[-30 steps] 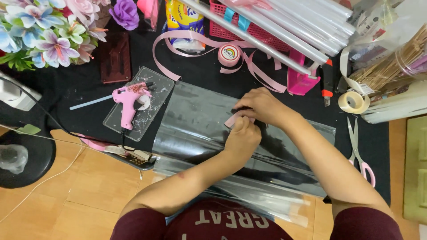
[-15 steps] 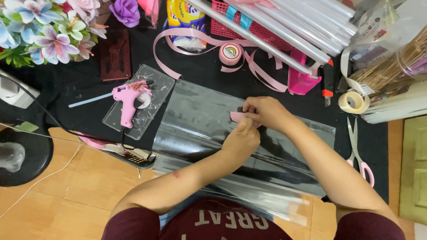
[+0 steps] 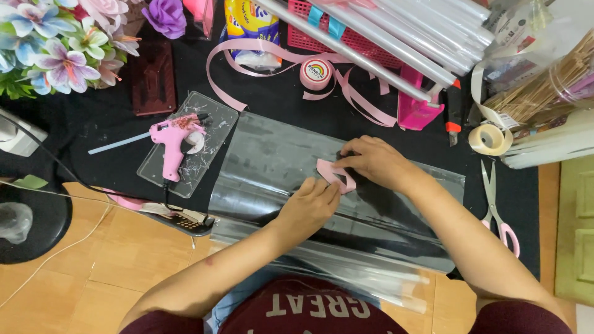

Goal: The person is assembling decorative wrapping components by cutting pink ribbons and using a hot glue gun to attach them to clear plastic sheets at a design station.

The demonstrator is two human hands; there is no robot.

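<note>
- The left hand [image 3: 309, 207] rests flat on the clear cellophane sheet [image 3: 272, 164], its fingertips touching the near end of a short folded piece of pink ribbon [image 3: 336, 175].
- The right hand [image 3: 374, 162] has its grip narrow, thumb and fingers pinched on the far side of that same ribbon piece, so both hands meet at it.
- The ribbon piece lies bent into a loop on the cellophane, near the middle of the sheet, between the two hands.
- The cellophane is spread over a black cloth [image 3: 272, 96] on a wooden floor [image 3: 93, 278]; its near edge hangs toward the person's maroon shirt [image 3: 309, 309].
- Left of the sheet, a pink glue gun [image 3: 174, 139] stands on a clear plastic mat [image 3: 213, 133], its nozzle near a white roll of tape.
- A long strand of pink ribbon [image 3: 260, 52] curls across the cloth beyond the sheet, around a small spool [image 3: 316, 73].
- Rolls of clear wrap [image 3: 396, 37] lie slanted over a pink basket [image 3: 371, 52] at the far edge.
- Right of the sheet lie scissors with pink handles [image 3: 498, 207], well apart from the right hand, and a roll of beige tape [image 3: 490, 139] beyond them.
- Artificial flowers [image 3: 62, 43] fill the far left corner.
</note>
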